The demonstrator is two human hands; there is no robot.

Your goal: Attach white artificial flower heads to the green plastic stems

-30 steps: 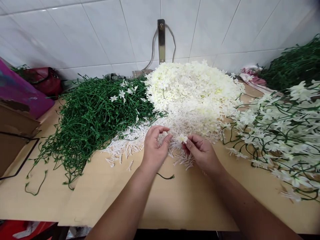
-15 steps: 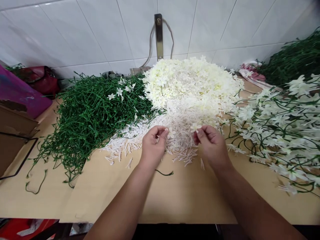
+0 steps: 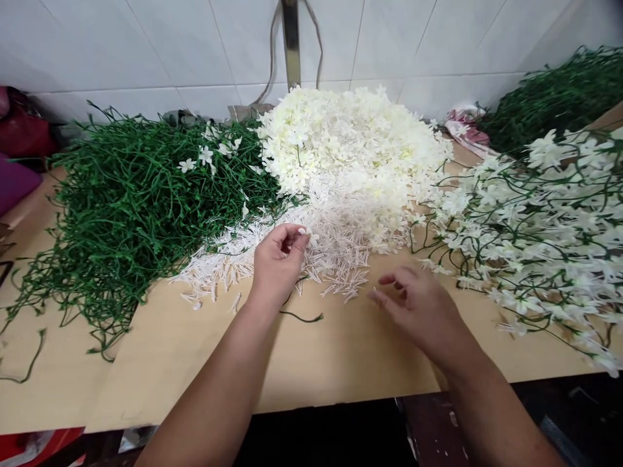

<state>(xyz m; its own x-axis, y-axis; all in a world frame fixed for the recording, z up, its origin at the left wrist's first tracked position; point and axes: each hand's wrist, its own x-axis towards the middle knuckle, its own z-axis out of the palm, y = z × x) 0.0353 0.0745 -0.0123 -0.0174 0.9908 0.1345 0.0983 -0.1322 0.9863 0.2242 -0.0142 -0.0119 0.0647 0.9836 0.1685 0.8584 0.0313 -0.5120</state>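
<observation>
The left hand (image 3: 276, 263) pinches a white artificial flower (image 3: 313, 239) above the pale stamens (image 3: 343, 243), apparently leaving its petals free. The right hand (image 3: 422, 306) has its grip parted over the bench (image 3: 341, 363), nothing visible inside; green stems (image 3: 131, 194) lie left, seemingly within reach.

Bare hands (image 3: 276, 263), bare forearms (image 3: 217, 383)

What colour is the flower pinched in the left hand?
The flower in the left hand is white, seen in the head view.
</observation>
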